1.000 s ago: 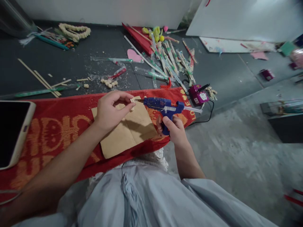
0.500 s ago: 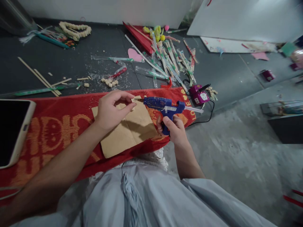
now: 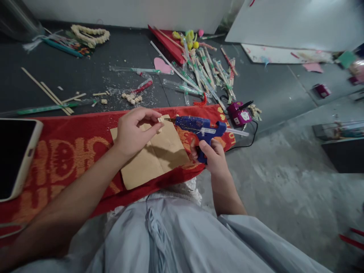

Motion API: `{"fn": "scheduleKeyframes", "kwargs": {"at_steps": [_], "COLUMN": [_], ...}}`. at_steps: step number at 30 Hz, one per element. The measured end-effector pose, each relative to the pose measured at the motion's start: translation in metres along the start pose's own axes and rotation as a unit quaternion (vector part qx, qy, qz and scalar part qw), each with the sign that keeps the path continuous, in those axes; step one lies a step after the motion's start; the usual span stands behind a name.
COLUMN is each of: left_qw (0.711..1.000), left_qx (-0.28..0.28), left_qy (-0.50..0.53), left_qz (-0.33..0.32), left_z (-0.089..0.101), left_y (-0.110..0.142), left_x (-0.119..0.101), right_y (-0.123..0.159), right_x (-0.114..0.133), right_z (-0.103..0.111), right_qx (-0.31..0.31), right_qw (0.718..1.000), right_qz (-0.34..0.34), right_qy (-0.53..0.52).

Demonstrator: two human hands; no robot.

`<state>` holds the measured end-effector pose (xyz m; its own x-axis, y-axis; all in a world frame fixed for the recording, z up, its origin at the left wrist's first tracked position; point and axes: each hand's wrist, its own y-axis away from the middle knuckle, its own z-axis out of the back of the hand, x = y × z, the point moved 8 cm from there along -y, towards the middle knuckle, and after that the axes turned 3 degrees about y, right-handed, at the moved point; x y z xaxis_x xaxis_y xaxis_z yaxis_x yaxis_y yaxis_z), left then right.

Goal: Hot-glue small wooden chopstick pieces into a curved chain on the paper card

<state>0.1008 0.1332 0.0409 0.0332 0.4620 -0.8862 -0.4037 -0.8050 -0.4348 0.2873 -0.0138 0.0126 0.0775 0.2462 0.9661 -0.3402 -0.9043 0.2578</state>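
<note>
Glue gun [image 3: 205,131] pistol-shaped, speckled; brown sheet [image 3: 153,161] creased.

Makeshift craft corner; home or small studio, cannot tell which. Evidence: glue gun [image 3: 193,123] in use over a lettered red towel [image 3: 76,151] spread along the near edge of a dark desk [image 3: 136,45]. Desk strewn with handwork litter: wrapped sticks [image 3: 206,66] in a heap, loose sticks [image 3: 48,91], pale crumbs [image 3: 112,85], pink heart [image 3: 162,65], red tassel [image 3: 200,100], a loop [image 3: 90,34] of small pale pieces. Phone [image 3: 14,159] laid on the towel, a domestic touch. Plain white wall [image 3: 127,13] behind; floor [image 3: 273,197] bare grey, concrete-like, blotched.
</note>
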Motion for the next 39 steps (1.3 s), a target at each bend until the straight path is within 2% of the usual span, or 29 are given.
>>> {"fn": "scheduleKeyframes", "kwargs": {"at_steps": [7,13,21,26,31,32,34,36,39], "left_qw": [1.000,1.000,1.000,1.000,1.000,1.000,0.999,0.999,0.998], "left_qx": [0.002,-0.003,-0.009,-0.007,0.000,0.005,0.016,0.024,0.037], "left_qy": [-0.009,-0.022,0.009,0.008,0.008,0.015,0.027,0.033,0.038], "left_qz": [-0.012,0.007,0.007,0.014,0.030,0.027,0.022,0.021,0.020], "left_z": [-0.001,0.000,0.000,0.000,-0.001,-0.001,-0.002,-0.003,-0.004], "left_y": [0.000,0.001,0.000,0.000,0.000,-0.001,-0.002,-0.004,-0.006], "left_x": [-0.004,-0.001,0.001,0.006,0.011,0.011,0.010,0.009,0.008], "right_y": [-0.003,-0.001,0.000,-0.003,-0.020,-0.025,-0.036,-0.045,-0.052], "right_x": [-0.001,-0.005,0.001,0.005,0.002,0.003,0.005,0.007,0.012], "right_z": [-0.002,0.001,0.005,0.029,0.073,0.081,0.095,0.100,0.089], "right_qx": [-0.003,0.002,0.006,-0.063,-0.134,-0.140,-0.155,-0.156,-0.129], "right_qw": [1.000,1.000,1.000,0.996,0.986,0.980,0.949,0.899,0.798], "right_qz": [-0.006,-0.015,0.008,0.058,0.097,0.118,0.149,0.177,0.188], "right_qy": [-0.004,0.008,0.011,-0.002,0.024,0.082,0.232,0.370,0.558]}}
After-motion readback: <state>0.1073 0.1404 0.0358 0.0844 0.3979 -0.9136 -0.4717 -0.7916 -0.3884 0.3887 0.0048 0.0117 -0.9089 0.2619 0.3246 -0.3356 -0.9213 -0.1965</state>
